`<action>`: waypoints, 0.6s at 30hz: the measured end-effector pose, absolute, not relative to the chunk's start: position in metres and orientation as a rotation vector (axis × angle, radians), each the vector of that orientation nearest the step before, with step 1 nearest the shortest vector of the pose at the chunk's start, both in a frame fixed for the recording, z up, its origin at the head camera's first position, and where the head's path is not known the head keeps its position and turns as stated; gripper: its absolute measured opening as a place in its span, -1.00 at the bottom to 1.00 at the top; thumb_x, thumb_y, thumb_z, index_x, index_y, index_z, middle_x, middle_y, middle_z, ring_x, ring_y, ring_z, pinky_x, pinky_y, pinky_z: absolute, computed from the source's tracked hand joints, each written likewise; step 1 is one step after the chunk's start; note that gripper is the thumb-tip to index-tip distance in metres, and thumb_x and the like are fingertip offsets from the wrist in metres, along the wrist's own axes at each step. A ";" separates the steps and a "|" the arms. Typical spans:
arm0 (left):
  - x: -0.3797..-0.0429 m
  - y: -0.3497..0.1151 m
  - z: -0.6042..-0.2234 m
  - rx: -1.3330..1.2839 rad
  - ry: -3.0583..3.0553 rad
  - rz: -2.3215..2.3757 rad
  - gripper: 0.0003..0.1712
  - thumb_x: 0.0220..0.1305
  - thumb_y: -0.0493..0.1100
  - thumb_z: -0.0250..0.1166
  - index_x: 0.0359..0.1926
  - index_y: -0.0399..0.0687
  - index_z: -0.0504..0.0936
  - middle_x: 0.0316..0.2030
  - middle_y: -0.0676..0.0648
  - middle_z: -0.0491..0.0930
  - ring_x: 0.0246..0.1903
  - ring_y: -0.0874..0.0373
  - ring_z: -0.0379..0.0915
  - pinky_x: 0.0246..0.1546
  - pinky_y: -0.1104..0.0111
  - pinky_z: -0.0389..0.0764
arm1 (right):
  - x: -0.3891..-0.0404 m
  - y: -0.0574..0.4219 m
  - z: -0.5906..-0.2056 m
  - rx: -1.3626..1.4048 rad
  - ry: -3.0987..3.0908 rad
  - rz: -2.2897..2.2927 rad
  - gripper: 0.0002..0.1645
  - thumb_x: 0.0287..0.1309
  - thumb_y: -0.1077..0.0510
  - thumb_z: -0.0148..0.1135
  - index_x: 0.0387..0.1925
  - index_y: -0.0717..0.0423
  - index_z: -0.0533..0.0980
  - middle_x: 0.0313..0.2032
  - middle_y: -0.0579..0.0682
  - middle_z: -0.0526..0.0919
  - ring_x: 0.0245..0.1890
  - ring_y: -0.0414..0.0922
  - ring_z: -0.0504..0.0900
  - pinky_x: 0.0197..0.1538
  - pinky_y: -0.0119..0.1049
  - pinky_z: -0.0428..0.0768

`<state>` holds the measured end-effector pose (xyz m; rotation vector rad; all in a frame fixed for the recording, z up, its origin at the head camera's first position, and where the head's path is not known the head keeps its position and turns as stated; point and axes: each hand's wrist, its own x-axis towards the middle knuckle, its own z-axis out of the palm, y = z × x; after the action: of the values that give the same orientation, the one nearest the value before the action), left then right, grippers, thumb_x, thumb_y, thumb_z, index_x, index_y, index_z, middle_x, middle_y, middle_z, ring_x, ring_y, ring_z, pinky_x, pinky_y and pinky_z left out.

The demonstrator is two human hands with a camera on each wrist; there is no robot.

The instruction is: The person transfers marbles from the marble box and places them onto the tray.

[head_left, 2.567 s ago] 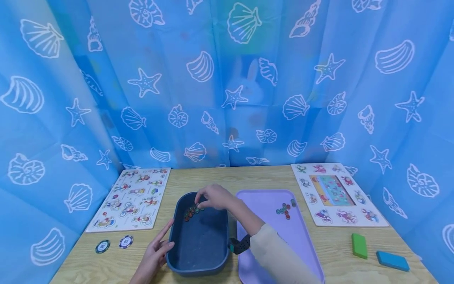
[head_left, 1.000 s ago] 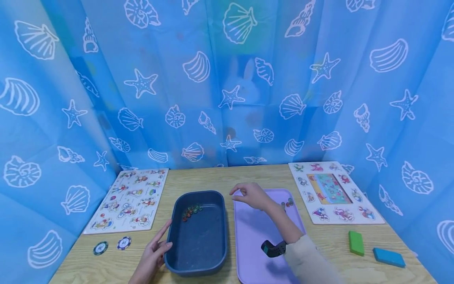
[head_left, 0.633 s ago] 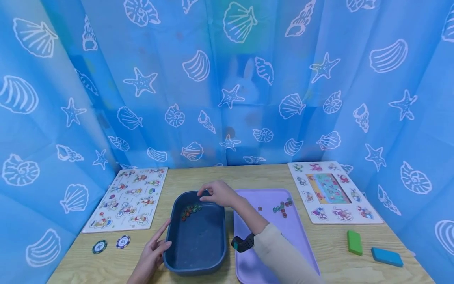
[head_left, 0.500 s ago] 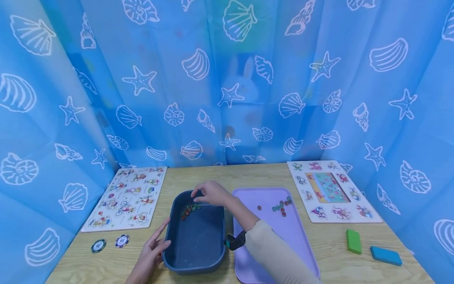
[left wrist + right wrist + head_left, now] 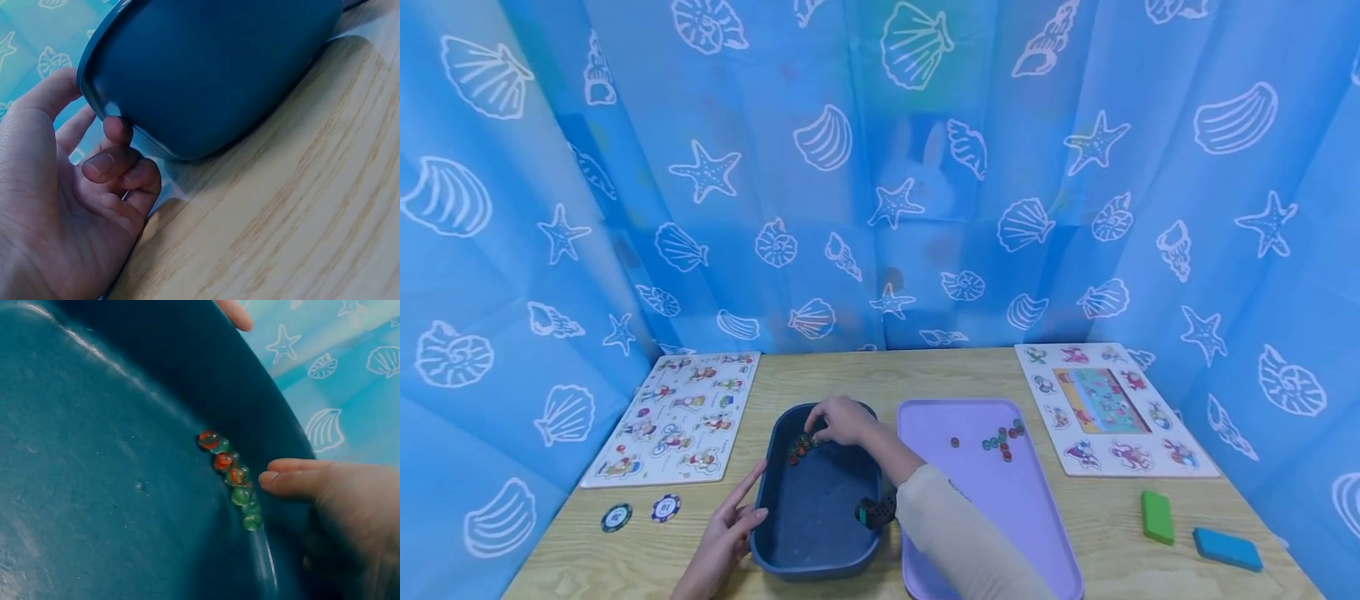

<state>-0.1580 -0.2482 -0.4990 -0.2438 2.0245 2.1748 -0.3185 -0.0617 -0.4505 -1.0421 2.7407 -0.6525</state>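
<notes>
Several orange and green glass marbles (image 5: 234, 475) lie in a row along the far wall inside the dark blue box (image 5: 816, 521). My right hand (image 5: 844, 421) reaches into the box, its thumb and index finger close together just beside the marbles. No marble shows between those fingertips. My left hand (image 5: 721, 533) rests against the box's left side; in the left wrist view its fingers (image 5: 103, 167) touch the outer wall and rim. On the purple tray (image 5: 955, 500) sit one lone orange marble (image 5: 955, 442) and a cluster of orange and green marbles (image 5: 1004, 446).
A board with picture pieces (image 5: 677, 425) lies at the left, with two poker chips (image 5: 666, 508) in front of it. Another picture board (image 5: 1112, 450) is at the right, near a green block (image 5: 1157, 517) and a blue block (image 5: 1227, 549). A shell-print curtain (image 5: 880, 208) stands behind the table.
My right hand went from the box over the tray, then back into the box and down to the marbles. A lone orange marble now lies on the tray. My left hand stayed against the box.
</notes>
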 end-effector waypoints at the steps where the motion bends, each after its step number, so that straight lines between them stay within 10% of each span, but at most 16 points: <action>1: -0.158 -0.248 -0.499 -0.235 2.018 2.178 -0.26 0.12 -0.11 0.21 0.31 0.35 0.13 -0.58 0.01 0.39 -0.77 0.27 0.16 -0.67 0.48 0.30 | -0.319 -0.062 -0.452 -1.031 2.744 -0.628 -0.83 0.03 0.06 0.25 -0.27 -0.18 0.60 -0.35 -0.21 0.56 -0.56 -0.29 0.36 -0.42 -0.45 0.35; 18: -0.158 -0.249 -0.500 -0.308 2.105 2.117 -0.28 0.09 -0.04 0.23 0.27 0.43 0.18 -0.65 0.05 0.29 -0.78 0.24 0.08 -0.71 0.45 0.20 | -0.318 -0.064 -0.460 -0.956 2.760 -0.445 -0.91 -0.08 -0.05 0.31 -0.43 -0.28 0.57 -0.58 -0.28 0.48 -0.55 -0.29 0.42 -0.19 -0.32 0.45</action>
<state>-0.1584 -0.2487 -0.4998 -0.3077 2.1047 2.1174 -0.3179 -0.0637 -0.4600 -0.9563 2.7598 -0.4451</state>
